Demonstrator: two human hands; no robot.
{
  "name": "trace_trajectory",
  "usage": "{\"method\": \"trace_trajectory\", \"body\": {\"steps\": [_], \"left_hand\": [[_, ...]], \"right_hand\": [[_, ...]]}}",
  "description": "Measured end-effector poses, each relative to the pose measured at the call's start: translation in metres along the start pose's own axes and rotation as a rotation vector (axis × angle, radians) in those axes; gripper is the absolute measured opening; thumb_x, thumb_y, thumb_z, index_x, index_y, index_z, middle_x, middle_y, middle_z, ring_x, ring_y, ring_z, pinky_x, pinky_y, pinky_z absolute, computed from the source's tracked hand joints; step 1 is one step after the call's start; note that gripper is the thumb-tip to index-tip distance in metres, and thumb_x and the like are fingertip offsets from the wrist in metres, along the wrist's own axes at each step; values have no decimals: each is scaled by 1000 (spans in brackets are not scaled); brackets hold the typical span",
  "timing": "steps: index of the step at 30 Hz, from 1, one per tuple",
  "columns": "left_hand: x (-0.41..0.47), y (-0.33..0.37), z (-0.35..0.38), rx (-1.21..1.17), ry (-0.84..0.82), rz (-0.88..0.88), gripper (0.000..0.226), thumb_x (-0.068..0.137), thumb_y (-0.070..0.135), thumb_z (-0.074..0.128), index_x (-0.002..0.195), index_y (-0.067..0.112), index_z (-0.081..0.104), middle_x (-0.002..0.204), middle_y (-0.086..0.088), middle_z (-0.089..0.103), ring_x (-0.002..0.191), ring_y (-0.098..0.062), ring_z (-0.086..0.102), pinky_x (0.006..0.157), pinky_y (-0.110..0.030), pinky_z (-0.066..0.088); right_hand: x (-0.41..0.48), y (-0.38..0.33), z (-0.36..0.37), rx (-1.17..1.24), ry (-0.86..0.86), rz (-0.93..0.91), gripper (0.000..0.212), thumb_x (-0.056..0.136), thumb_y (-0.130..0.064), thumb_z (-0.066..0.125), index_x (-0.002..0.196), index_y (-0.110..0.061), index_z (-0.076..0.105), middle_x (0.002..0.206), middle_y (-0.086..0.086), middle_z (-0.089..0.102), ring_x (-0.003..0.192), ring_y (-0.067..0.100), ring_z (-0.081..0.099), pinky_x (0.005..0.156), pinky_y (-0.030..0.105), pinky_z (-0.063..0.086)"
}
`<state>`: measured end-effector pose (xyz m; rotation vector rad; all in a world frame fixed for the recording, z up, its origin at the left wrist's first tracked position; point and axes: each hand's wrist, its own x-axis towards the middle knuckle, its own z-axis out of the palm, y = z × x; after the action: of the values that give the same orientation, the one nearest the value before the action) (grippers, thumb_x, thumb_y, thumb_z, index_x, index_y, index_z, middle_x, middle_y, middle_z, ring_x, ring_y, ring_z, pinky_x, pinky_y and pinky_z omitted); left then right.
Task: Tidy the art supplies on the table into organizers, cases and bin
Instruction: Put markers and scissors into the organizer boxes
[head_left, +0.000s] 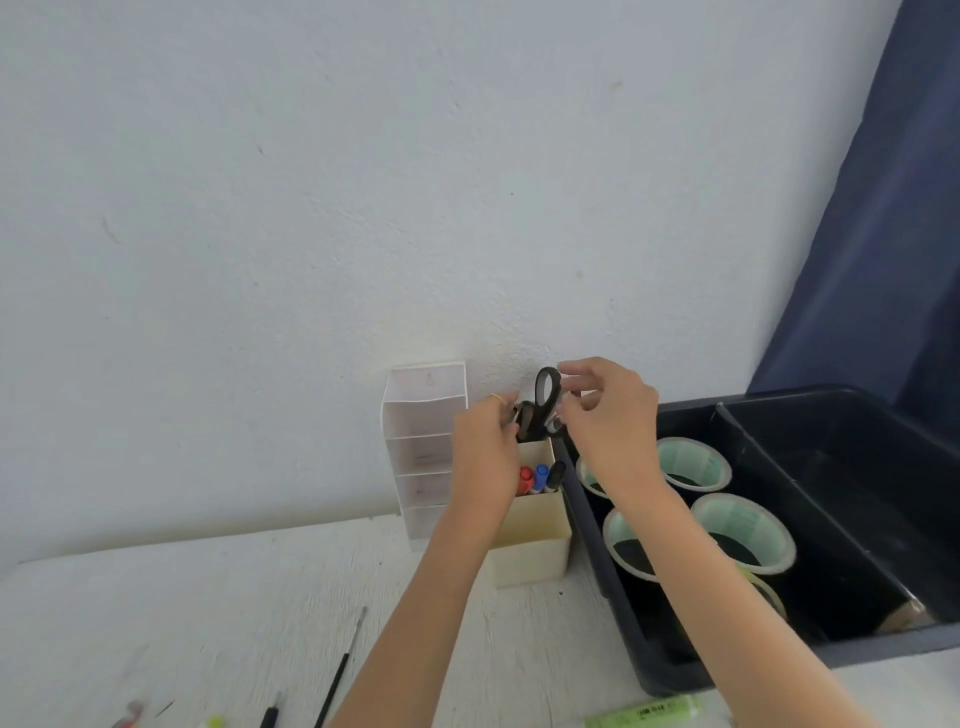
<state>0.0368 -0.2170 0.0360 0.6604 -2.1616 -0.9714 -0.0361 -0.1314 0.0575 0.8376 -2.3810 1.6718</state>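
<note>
Scissors (543, 405) are up over the cream organizer (535, 545), handle loops on top, lower end down at its back rim. Your left hand (485, 452) has its fingers (501, 402) curled round the lower handle. Your right hand (608, 421) pinches the upper loop between thumb and fingers (571, 370). In the organizer stand red, blue and black markers (540, 478). A white tiered organizer (423, 441) sits just left of it, and a black bin (857, 493) just right holds tape rolls (743, 535). Nearer you than the organizer, a thin brush (340, 670) lies on the table (234, 597).
</note>
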Motion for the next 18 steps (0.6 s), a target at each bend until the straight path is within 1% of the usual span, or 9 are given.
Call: {"method": "trace_trajectory", "body": {"steps": [1,2,5,7,8,10,14,16,18], "left_hand": [[-4,2,-6,-25,23,-2,32,90,-9,48,111,8,64,101,2,60,95,-10,57,82,-11,39],[-8,4,-13,-63,53,-4,32,90,-7,49,116,6,63,105,2,62,99,-9,59,85,-9,40],[-28,7,-38,-168,149,-5,28,89,-5,53,111,8,65,101,3,66,93,-5,63,84,-8,46],[-44,6,-56,-212,216,-4,26,88,-3,56,106,11,68,95,4,68,87,1,63,79,-5,46],[-52,4,-65,-216,241,-12,24,88,-1,57,104,13,68,93,6,69,86,1,64,77,-5,46],[-69,-2,-80,-224,258,-49,24,87,1,59,100,18,69,92,8,70,83,1,65,75,-7,47],[-105,-21,-107,-239,259,-150,30,86,-1,56,95,24,68,91,7,71,83,-7,68,76,-19,52],[-122,-35,-120,-224,284,-215,31,85,-2,55,97,23,69,90,7,71,80,-4,68,75,-17,52],[-139,-51,-133,-210,307,-284,31,84,-3,56,98,21,70,89,6,72,77,-3,68,74,-18,52]], "right_hand": [[-3,-2,-5,14,12,-13,34,83,6,55,106,-15,66,93,3,68,72,13,64,62,3,45],[-6,-5,-10,28,13,-17,32,82,6,56,103,-16,67,91,2,69,71,14,65,62,4,46],[-20,-15,-18,73,-32,-7,26,84,4,58,95,-17,69,86,0,70,72,16,66,66,13,51],[-33,-24,-19,112,-76,-15,23,85,2,58,91,-17,70,84,-2,70,72,17,67,71,21,55],[-41,-28,-18,126,-107,-25,23,85,1,58,91,-18,70,83,-2,70,71,17,67,70,23,55],[-59,-36,-11,140,-189,-37,24,85,1,58,89,-19,70,81,-3,70,67,16,66,66,21,55],[-100,-42,19,158,-413,-16,21,85,-1,59,87,-20,69,79,-1,70,63,13,66,64,24,56],[-118,-41,39,148,-516,35,18,85,-3,61,88,-18,69,79,2,70,62,12,67,66,25,57],[-133,-37,59,164,-621,136,13,85,-4,63,89,-14,70,81,7,71,63,15,68,66,25,58]]}}
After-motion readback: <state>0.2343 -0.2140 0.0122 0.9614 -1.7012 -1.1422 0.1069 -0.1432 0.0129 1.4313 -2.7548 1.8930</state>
